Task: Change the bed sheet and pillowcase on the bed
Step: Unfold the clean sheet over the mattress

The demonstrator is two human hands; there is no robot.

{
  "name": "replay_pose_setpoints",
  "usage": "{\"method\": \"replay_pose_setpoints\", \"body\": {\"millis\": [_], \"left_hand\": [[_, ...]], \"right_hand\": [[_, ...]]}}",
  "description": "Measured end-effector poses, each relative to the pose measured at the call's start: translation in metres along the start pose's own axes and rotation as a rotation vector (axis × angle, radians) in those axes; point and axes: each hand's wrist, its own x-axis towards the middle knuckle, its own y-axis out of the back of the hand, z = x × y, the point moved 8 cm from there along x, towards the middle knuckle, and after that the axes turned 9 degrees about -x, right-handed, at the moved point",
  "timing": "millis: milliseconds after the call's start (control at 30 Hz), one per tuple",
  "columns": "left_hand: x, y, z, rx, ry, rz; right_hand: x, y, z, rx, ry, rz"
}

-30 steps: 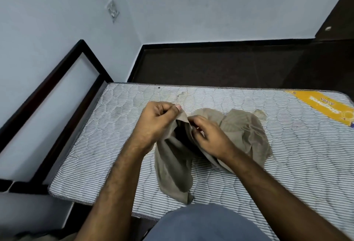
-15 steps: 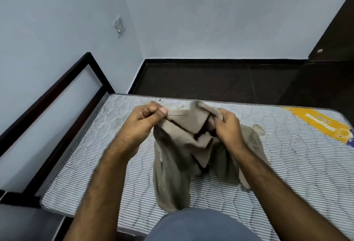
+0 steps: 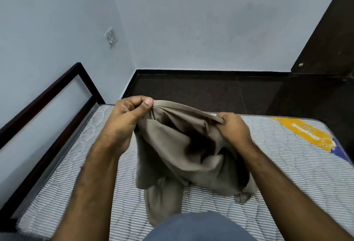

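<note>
A beige pillowcase [image 3: 172, 152] hangs between both hands above the bare striped mattress [image 3: 277, 173]. My left hand [image 3: 126, 118] pinches the left end of its hemmed edge between thumb and fingers. My right hand [image 3: 232, 127] grips the right end of the same hem. The hem is stretched taut and the mouth of the case gapes open, dark inside. Its lower part droops and bunches on the mattress. No pillow or sheet is in view.
A dark wooden bed frame [image 3: 49, 95] runs along the left, against the pale wall. A yellow label [image 3: 308, 135] marks the mattress at the right. Dark floor [image 3: 210, 89] lies beyond the bed, a switch plate [image 3: 111, 38] sits on the left wall.
Both hands have risen and drawn apart, pulling the pillowcase hem taut and lifting the cloth off the mattress. The case's mouth now gapes open.
</note>
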Motion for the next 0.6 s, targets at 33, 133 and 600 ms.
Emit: {"method": "replay_pose_setpoints", "body": {"millis": [33, 133, 600], "left_hand": [[0.002, -0.006, 0.002, 0.017, -0.002, -0.023], [0.004, -0.022, 0.011, 0.180, -0.039, -0.126], [0.009, -0.089, -0.027, 0.548, -0.156, -0.368]], "right_hand": [[0.003, -0.017, 0.011, -0.007, -0.023, -0.068], [0.006, -0.045, 0.040, 0.072, -0.104, -0.169], [-0.048, 0.093, -0.151, 0.501, 0.466, 0.038]]}}
